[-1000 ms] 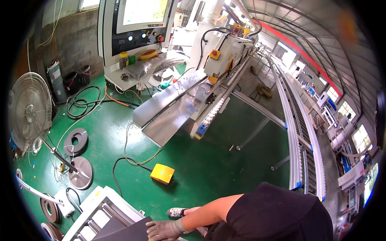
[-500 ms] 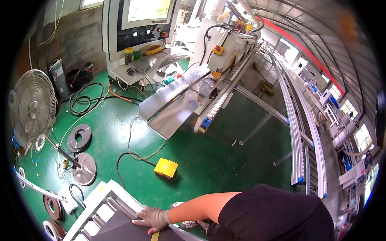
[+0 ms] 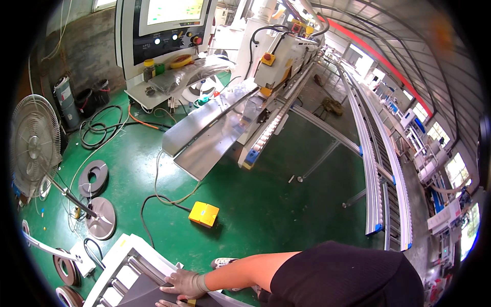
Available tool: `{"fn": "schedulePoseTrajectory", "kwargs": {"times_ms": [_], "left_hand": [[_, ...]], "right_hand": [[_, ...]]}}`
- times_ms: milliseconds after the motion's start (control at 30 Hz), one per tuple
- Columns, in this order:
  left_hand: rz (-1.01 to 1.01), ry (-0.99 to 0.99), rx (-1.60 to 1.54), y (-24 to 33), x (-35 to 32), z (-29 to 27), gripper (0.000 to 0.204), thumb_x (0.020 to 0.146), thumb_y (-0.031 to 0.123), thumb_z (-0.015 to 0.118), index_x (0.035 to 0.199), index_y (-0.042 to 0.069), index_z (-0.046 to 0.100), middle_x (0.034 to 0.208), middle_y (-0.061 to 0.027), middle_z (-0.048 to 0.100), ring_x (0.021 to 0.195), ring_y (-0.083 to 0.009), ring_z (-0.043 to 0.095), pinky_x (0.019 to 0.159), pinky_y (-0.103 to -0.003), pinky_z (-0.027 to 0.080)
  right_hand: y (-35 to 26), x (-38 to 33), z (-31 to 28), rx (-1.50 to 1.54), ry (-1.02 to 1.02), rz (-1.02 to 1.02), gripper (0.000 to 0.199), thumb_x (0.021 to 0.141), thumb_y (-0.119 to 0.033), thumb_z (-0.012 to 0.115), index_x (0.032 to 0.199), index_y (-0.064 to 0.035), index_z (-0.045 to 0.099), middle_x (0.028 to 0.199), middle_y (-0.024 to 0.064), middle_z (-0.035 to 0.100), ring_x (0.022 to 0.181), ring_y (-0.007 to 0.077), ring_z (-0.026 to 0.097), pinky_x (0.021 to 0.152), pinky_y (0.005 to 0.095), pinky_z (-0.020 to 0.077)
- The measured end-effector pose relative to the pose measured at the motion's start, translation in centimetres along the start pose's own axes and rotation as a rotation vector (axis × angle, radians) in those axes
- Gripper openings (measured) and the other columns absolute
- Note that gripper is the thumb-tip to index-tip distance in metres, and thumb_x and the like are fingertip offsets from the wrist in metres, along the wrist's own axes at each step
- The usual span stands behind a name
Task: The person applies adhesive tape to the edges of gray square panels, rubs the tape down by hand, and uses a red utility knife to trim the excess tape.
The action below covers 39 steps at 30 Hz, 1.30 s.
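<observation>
Your right hand (image 3: pixel 185 284), in a thin greyish glove, rests palm down with its fingers spread on the flat, dark grey panel (image 3: pixel 146 292). That panel lies across the grey metal rollers (image 3: pixel 143 271) of the white-framed roller table (image 3: pixel 128 245) at the lower left, and part of it runs out past the bottom of the view. Of your left hand (image 3: pixel 173 303), only some fingers show at that same edge, just beside the right, so you cannot tell from here whether it grips anything. A small yellow strip (image 3: pixel 192 303) sits by your right wrist, too cut off to identify.

Judging by this, the step in hand is steadying or lining up the panel on the rollers. A next move of it would call for both hands on the panel, with even pressure and your fingertips kept out of the gaps between rollers.

The bright yellow, box-shaped foot pedal (image 3: pixel 203 214) sits on the glossy green floor (image 3: pixel 245 230) beyond the table, its dark cable trailing left; mind it if you step that way. The long, shiny steel plate (image 3: pixel 204 156) of the white machine (image 3: pixel 279 64) stands farther off, well apart from your hands.
</observation>
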State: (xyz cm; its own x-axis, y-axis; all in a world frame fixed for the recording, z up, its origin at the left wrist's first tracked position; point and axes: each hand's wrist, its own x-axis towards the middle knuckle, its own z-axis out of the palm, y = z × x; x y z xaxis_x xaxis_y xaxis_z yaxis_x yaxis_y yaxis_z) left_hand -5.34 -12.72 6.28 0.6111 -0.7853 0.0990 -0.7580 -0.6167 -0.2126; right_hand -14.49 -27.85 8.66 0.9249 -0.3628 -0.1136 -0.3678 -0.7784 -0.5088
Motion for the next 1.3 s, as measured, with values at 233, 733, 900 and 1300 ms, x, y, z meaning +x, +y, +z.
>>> {"fn": "schedulePoseTrajectory", "kwargs": {"times_ms": [233, 733, 900, 1300], "left_hand": [[-0.105, -0.217, 0.008, -5.6, -1.8, -2.6, 0.069, 0.102, 0.047, 0.051, 0.154, 0.003, 0.04, 0.163, -0.0142, 0.038, 0.15, -0.0356, 0.035, 0.12, -0.051, 0.03], [-0.985, -0.123, -0.78, -14.6, -24.5, -5.6, 0.072, 0.107, 0.034, 0.047, 0.155, -0.013, 0.024, 0.165, -0.0313, 0.022, 0.154, -0.0419, 0.021, 0.128, -0.047, 0.015], [-1.397, 0.036, -1.52, -1.3, -31.0, -10.1, 0.073, 0.102, 0.021, 0.053, 0.156, -0.013, 0.018, 0.163, -0.0271, 0.025, 0.154, -0.0337, 0.024, 0.127, -0.042, 0.018], [-1.716, -0.142, -1.796, 5.0, -37.6, -8.5, 0.026, 0.102, 0.03, 0.066, 0.105, 0.005, 0.057, 0.093, -0.0004, 0.054, 0.082, -0.0091, 0.05, 0.071, -0.026, 0.046]], "right_hand": [[-0.4, 3.5, 4.0, 0.13, -0.019, -0.005, 0.072, 0.094, -0.044, 0.066, 0.156, -0.0185, 0.04, 0.151, 0.0205, 0.048, 0.137, 0.0383, 0.049, 0.115, 0.0509, 0.0372], [2.2, -1.4, -4.9, 0.109, -0.377, 0.379, 0.077, 0.087, -0.068, 0.065, 0.105, 0.0075, 0.071, 0.102, 0.0277, 0.072, 0.099, 0.0374, 0.071, 0.085, 0.044, 0.0536], [3.7, -2.8, -4.4, 0.39, -0.403, 0.448, 0.066, 0.092, -0.057, 0.069, 0.092, 0.0089, 0.069, 0.079, 0.0137, 0.067, 0.073, 0.0205, 0.064, 0.065, 0.0357, 0.0491], [10.0, -11.0, -3.0, 1.758, -0.065, 0.824, 0.038, 0.094, -0.038, 0.074, 0.119, -0.0104, 0.066, 0.118, 0.0084, 0.073, 0.109, 0.0266, 0.069, 0.1, 0.0471, 0.0531]]}}
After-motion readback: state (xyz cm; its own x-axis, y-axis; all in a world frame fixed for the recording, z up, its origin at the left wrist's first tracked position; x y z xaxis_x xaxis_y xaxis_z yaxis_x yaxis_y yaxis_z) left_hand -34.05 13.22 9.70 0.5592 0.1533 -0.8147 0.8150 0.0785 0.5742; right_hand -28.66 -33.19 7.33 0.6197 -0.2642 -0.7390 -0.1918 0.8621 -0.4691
